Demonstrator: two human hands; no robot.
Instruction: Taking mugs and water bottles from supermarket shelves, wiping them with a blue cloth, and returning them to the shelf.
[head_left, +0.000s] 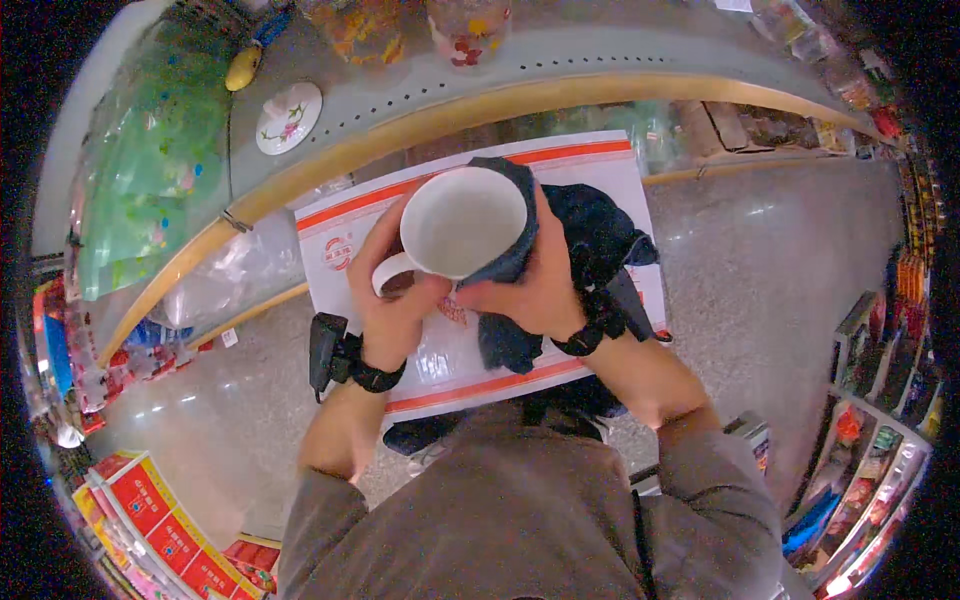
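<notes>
Between both hands is a white ceramic mug (463, 221), its open mouth facing up towards me and nothing visible inside. My left hand (394, 289) grips the mug's left side at the handle. Its right side is wrapped by a dark cloth (517, 244), which my right hand (536, 281) presses against the mug. Both thumbs nearly meet at the near side. Beneath lies a white box or board (442, 367) with orange stripes and printed writing. More dark fabric (592, 225) is heaped on it, right of my right hand.
A grey shelf with a wooden front edge (480, 90) curves across the far side, bearing a flowered white lid or saucer (289, 118) and patterned glass containers (469, 34). Green plastic packages (150, 165) stand at left. Red cartons (169, 529) and a goods rack (862, 465) flank me.
</notes>
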